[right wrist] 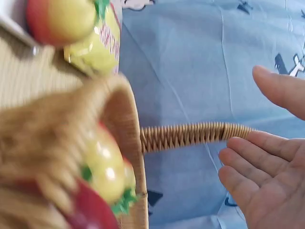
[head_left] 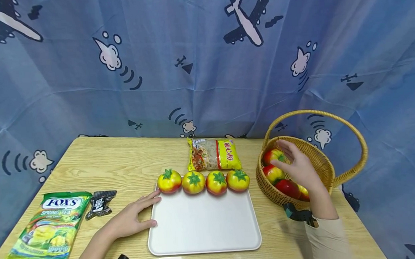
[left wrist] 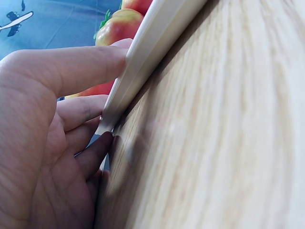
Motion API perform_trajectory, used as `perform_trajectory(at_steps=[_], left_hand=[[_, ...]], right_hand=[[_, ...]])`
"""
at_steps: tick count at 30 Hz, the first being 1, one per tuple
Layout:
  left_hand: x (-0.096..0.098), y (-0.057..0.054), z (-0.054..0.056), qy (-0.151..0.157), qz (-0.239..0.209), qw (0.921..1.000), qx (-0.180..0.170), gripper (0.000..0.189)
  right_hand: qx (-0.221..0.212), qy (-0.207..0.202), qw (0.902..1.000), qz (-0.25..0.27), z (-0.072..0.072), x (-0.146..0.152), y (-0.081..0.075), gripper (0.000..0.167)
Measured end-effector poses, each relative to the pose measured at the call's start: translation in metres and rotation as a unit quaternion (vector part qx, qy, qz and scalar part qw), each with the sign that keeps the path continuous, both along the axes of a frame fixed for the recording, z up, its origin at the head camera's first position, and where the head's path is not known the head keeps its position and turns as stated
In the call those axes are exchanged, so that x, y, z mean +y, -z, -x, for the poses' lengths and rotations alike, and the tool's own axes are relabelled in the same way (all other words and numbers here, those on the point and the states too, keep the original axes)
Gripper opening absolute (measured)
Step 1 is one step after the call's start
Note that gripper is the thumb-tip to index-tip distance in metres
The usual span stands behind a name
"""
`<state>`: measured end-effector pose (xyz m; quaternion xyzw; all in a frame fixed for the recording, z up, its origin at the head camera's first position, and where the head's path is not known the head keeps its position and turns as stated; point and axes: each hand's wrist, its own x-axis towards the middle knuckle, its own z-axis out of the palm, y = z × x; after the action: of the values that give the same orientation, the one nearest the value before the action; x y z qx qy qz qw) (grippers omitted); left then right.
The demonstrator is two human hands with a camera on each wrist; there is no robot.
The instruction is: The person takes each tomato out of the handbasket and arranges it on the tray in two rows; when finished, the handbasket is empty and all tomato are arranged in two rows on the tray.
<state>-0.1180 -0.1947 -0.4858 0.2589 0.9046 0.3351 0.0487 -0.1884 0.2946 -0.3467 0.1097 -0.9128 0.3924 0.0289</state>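
Observation:
At the left rim of the white tray (head_left: 204, 225) is my left hand (head_left: 129, 219), its fingertips and thumb touching the edge. A row of several red-and-yellow tomatoes (head_left: 216, 187) with green leafy tops lies along the tray's far side. My right hand (head_left: 302, 171) hovers over the wicker basket (head_left: 268, 186), fingers extended and thumb apart, holding nothing. Inside the basket are similar tomatoes (head_left: 272, 173) and a dark red fruit (head_left: 287, 188). The right wrist view shows the open palm beside the basket's handle (right wrist: 190, 136).
Behind the tray lies a yellow-ended macaroni bag (head_left: 215, 154). A green Fox's candy bag (head_left: 48, 230) and a small black wrapped packet (head_left: 99, 203) are on the wooden table (head_left: 126, 159) at left. A blue patterned curtain (head_left: 199, 88) hangs behind the table.

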Motion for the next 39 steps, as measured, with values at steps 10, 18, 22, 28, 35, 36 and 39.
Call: perform_trajectory(at_steps=[10,18,22,28,35,36,39], left_hand=[[0.000,-0.002,-0.002,0.000,0.001,1.0000,0.006,0.068],[0.000,0.000,0.000,-0.001,-0.002,1.0000,-0.005,0.068],[0.000,0.001,0.000,-0.003,-0.003,0.9999,-0.013,0.068],[-0.001,0.001,0.000,-0.005,-0.008,0.9998,-0.017,0.068],[-0.001,0.002,0.000,-0.005,-0.010,0.9998,-0.018,0.068],[-0.001,0.002,0.000,-0.005,-0.011,0.9998,-0.018,0.068],[-0.001,0.002,0.000,-0.002,-0.007,0.9999,-0.015,0.067]], right_hand=[[-0.041,0.002,0.9988,0.028,0.019,0.025,-0.006,0.072],[-0.092,-0.001,0.9958,0.004,0.034,0.036,0.005,0.075],[-0.105,-0.009,0.9941,-0.027,0.043,0.041,0.007,0.074],[-0.115,-0.021,0.9907,-0.069,0.054,0.047,0.010,0.072],[-0.128,-0.047,0.9825,-0.127,0.063,0.052,0.017,0.067],[-0.130,-0.052,0.9812,-0.133,0.065,0.053,0.018,0.066],[-0.132,-0.063,0.9777,-0.151,0.067,0.053,0.019,0.063]])
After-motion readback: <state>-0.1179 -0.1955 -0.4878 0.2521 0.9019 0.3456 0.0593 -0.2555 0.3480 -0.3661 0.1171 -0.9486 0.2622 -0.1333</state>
